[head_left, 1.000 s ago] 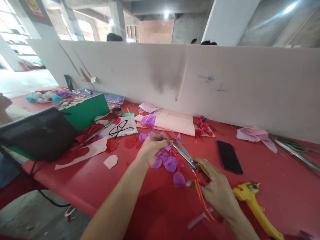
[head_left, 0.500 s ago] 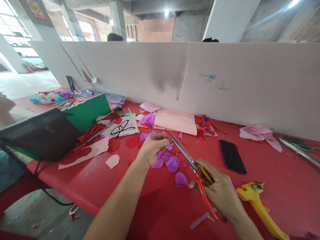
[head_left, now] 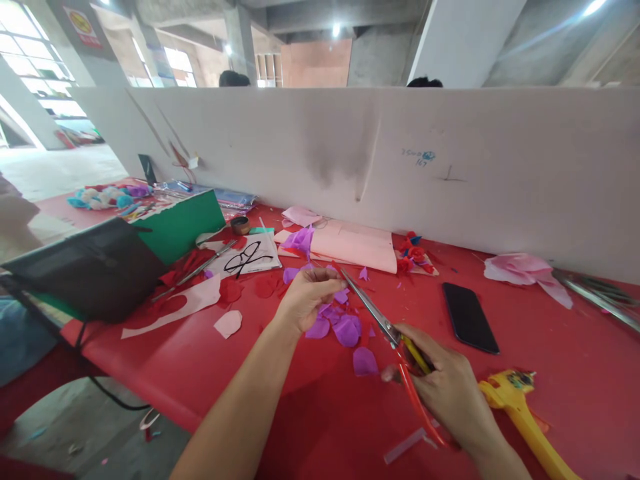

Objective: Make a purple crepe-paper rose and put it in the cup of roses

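My right hand (head_left: 445, 380) grips a pair of scissors (head_left: 377, 318) with a red handle loop and a yellow part under the fingers. The blades point up and left, nearly together, their tips beside my left fingertips. My left hand (head_left: 310, 297) is pinched closed; a bit of red shows at its fingertips, too small to make out against the red table. Purple petal-shaped pieces (head_left: 347, 331) lie loosely just beneath and beyond my left hand. One separate purple petal (head_left: 365, 361) rests nearer to me, left of the scissors' handle.
A yellow glue gun (head_left: 525, 420) and a black phone (head_left: 470, 317) lie at right. Beyond are pink sheets (head_left: 355, 247) and red flowers (head_left: 414, 253). Eyeglasses (head_left: 249, 259), pink scraps (head_left: 229, 324), a dark bag (head_left: 85, 267) and a green board (head_left: 187, 227) are left. A white partition (head_left: 280, 147) stands behind.
The view has shifted slightly, so table items appear a little farther right and lower. Both hands and the scissors keep nearly the same pose.
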`<control>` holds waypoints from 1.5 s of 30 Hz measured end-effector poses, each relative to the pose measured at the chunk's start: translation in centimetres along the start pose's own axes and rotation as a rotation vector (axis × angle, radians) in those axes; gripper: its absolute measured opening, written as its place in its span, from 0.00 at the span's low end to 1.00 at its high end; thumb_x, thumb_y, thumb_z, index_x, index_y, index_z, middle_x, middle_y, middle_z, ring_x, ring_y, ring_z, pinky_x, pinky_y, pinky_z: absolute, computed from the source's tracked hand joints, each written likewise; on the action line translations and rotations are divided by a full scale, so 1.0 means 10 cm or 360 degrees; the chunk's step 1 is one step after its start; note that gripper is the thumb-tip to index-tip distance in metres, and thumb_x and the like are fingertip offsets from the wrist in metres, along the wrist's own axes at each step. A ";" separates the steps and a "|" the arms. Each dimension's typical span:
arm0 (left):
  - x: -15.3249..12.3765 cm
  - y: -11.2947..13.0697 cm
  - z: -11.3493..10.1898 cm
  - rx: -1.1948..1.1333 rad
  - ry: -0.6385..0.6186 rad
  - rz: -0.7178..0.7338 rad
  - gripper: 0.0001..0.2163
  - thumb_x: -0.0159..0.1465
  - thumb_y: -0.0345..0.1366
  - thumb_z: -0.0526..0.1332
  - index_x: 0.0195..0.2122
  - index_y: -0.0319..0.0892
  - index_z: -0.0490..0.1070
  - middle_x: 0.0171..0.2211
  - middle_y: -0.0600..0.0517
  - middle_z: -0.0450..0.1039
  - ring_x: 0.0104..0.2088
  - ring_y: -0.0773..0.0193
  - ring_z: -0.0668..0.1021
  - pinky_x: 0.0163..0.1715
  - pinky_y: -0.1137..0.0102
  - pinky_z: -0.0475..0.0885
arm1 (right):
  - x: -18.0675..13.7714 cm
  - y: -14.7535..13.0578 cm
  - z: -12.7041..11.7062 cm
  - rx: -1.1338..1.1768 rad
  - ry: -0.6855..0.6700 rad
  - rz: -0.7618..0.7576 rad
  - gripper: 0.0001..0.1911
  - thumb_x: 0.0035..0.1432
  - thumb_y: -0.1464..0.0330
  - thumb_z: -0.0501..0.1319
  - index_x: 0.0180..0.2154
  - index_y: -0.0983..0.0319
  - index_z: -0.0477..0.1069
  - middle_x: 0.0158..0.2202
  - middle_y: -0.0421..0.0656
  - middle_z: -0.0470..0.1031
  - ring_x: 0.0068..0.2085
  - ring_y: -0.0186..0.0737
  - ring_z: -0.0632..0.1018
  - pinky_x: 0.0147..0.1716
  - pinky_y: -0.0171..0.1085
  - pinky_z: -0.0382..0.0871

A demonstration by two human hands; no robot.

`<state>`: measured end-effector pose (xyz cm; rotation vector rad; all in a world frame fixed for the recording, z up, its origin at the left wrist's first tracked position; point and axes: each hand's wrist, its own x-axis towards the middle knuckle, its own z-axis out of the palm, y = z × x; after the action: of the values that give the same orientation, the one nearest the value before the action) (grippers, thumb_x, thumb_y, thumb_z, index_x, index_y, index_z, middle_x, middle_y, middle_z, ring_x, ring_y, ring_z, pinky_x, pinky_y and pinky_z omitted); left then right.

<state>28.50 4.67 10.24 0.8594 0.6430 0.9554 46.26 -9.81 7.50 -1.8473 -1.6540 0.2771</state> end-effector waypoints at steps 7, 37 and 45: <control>-0.01 0.03 0.01 0.0002 0.0006 -0.0024 0.09 0.40 0.27 0.71 0.19 0.36 0.72 0.14 0.57 0.65 0.14 0.80 0.59 0.16 0.75 0.49 | -0.01 0.02 0.01 0.0027 -0.0054 0.0113 0.18 0.47 0.62 0.64 0.43 0.57 0.72 0.21 0.33 0.67 0.23 0.33 0.69 0.23 0.29 0.64; 0.04 0.00 -0.08 0.0242 -0.0059 0.0059 0.03 0.45 0.28 0.66 0.20 0.37 0.71 0.17 0.56 0.66 0.16 0.78 0.58 0.18 0.74 0.49 | 0.00 -0.01 -0.11 0.0179 -0.0174 0.0232 0.27 0.43 0.63 0.66 0.48 0.60 0.75 0.28 0.38 0.78 0.29 0.40 0.76 0.26 0.31 0.70; 0.03 0.00 -0.05 0.0280 -0.0091 -0.0056 0.03 0.43 0.27 0.66 0.20 0.37 0.74 0.19 0.54 0.70 0.18 0.76 0.64 0.19 0.75 0.54 | 0.01 -0.01 -0.11 0.0232 -0.0184 0.0275 0.26 0.42 0.63 0.66 0.47 0.59 0.75 0.33 0.40 0.80 0.32 0.42 0.78 0.25 0.31 0.70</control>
<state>28.29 5.12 9.92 1.0247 0.6980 0.8483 46.79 -10.04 8.48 -1.8951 -1.5075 0.5729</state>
